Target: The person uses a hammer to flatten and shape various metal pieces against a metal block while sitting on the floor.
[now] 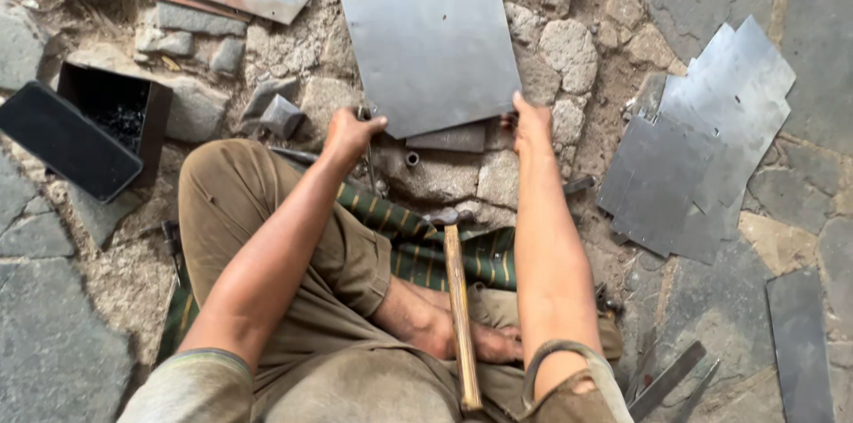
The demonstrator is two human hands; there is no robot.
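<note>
Left hand: the left hand (349, 134) is closed on the near left corner of a large flat grey metal sheet (422, 32), the thumb laid on top of the corner.
Right hand: the right hand (530, 118) is clamped on the near right corner of the same sheet, fingers curled under its edge.
Sheet: it is held between the two sets of fingers and stretches away from them over the rough stone ground (569, 50) (its far end is cut off by the frame).
Hammer: a wooden-handled hammer (458, 299) is seen lying between the forearms, nearer the body than the fingers, its head just below the sheet's near edge.
Stack: a pile of cut grey metal plates (702, 147) is seen well to the right of the right fingers.
Box: an open black box (111, 116) is seen well to the left of the left fingers.
</note>
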